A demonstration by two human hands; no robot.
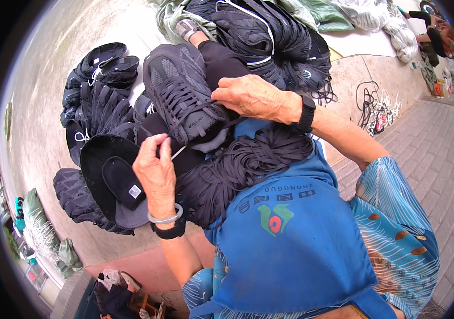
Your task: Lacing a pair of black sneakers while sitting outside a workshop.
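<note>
A dark grey shoe upper (176, 90), its dark laces threaded in a criss-cross, lies across my lap with its tongue end toward me. My left hand (155, 167) is pinched beside its near left edge, and a thin pale rod (179, 152) sticks out from those fingers. At the upper's right side, my right hand (256, 98) has its fingertips pressed together close to the lacing; what they hold is hidden. A thick bunch of loose dark shoelaces (243, 165) rests on my lap, over the blue apron (291, 250).
Stacked dark shoe uppers (102, 101) stand at the left, with a black-lined upper (97, 154) nearer me. A large tied bundle of uppers (264, 37) sits at the far side. Tangled black and white cords (378, 111) lie on the ground at right. Another person (442, 37) is at far right.
</note>
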